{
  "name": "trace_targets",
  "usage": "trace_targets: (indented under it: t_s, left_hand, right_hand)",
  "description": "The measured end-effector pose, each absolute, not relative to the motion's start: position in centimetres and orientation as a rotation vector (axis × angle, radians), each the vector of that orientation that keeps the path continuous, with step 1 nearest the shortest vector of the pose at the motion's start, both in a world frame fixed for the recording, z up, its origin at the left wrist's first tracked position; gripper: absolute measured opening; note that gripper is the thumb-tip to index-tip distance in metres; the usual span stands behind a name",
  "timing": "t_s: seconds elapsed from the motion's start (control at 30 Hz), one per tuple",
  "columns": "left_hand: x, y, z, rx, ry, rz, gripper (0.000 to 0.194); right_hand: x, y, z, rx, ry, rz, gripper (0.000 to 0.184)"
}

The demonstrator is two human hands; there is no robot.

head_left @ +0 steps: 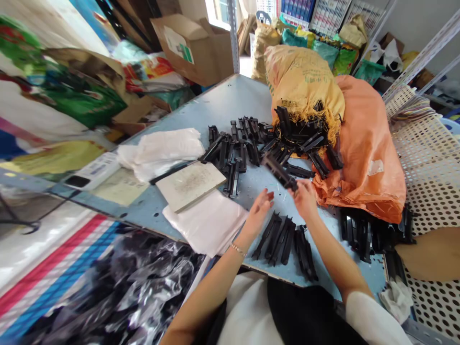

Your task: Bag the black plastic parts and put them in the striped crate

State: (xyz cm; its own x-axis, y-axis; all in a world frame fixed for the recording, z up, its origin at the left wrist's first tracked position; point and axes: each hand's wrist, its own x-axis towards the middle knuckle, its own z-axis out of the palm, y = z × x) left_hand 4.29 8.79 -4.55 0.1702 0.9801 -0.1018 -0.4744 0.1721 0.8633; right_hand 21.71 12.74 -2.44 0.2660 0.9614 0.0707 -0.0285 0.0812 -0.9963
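A long black plastic part [278,171], slightly blurred, is gripped at its near end by my right hand [304,199] above the table. My left hand [259,210] is a little to its left, fingers apart and holding nothing. Just below my hands, several similar black parts [282,239] lie side by side along the table's near edge. A loose pile of black parts [237,148] lies beyond my left hand. More spill from the frayed mouth of a yellow woven sack [305,79] behind my right hand.
White plastic bags [212,220] lie to the left, partly under a flat pale board [192,184]. An orange sack [370,143] bulges at the right, with black parts [362,235] below it. The blue-grey table [230,103] narrows toward a cardboard box [201,48]. Wrapped black items [143,287] fill the lower left.
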Motion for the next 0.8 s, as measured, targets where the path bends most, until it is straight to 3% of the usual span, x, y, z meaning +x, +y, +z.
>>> trace_targets:
  t_s: [0.13, 0.2, 0.33, 0.4, 0.6, 0.8]
  left_hand:
    - [4.4, 9.6, -1.3, 0.478, 0.571, 1.238, 0.061]
    - [4.1, 8.6, -0.3, 0.514, 0.622, 1.161, 0.057]
    - [4.0, 5.5, 0.5, 0.577, 0.69, 0.901, 0.045]
    - [4.3, 4.5, 0.7, 0.561, 0.686, 0.813, 0.044]
    - [3.4, 5.9, 1.4, 0.521, 0.892, 1.017, 0.056]
    - [2.5, 6.8, 0.3, 0.547, 0.972, 1.0, 0.06]
  right_hand:
    - [19.6, 5.9, -2.9, -1.109, -1.102, 1.411, 0.046]
    - [20.4, 5.7, -1.7, -1.198, -1.346, 1.186, 0.055]
    - [22.1, 9.3, 1.0, -1.252, -1.967, 0.33, 0.059]
    - [21.8, 11.1, 1.5, -1.189, -2.154, 0.153, 0.06]
    - [18.8, 9.8, 1.0, -1.337, -2.111, 0.446, 0.062]
    - [17.2, 3.6, -0.6, -1.073, -2.434, 0.247, 0.051]
